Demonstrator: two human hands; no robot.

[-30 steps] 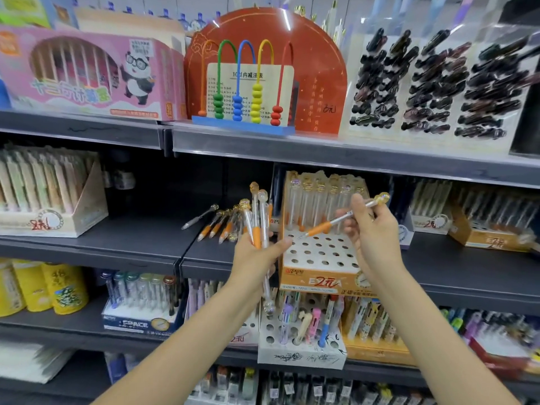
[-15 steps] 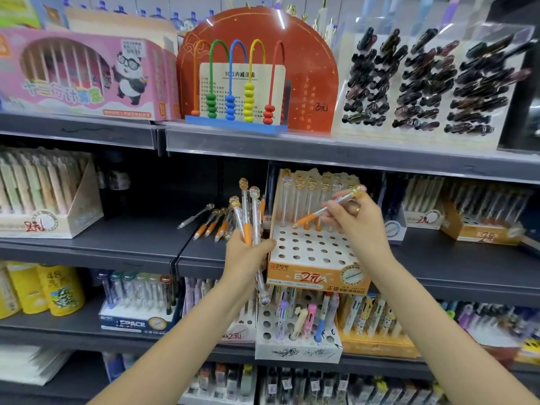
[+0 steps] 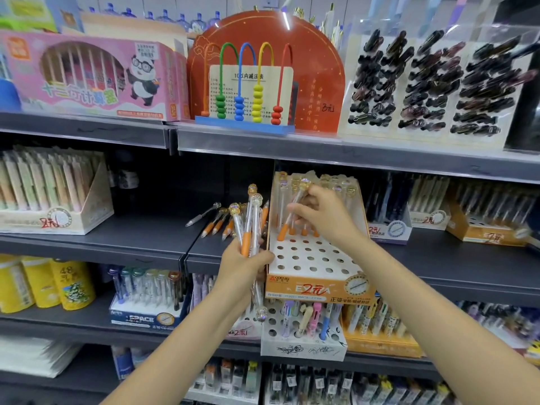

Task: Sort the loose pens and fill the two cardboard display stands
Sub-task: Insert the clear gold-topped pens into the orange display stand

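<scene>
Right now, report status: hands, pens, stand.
Left hand grips pen bundle. Right hand lowering one pen into stand. Nothing blocking.

Her right hand [image 3: 324, 211] pinches one orange-tipped pen [image 3: 290, 213], tilted over the holed cardboard stand [image 3: 309, 258]; the left hand [image 3: 244, 264] grips a bundle of pens [image 3: 251, 226] beside it.

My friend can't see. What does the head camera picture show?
The right hand lowers an orange-grip pen into the holed cardboard stand on a shop shelf. The left hand grips a bunch of matching pens; more lie loose beside it.
</scene>
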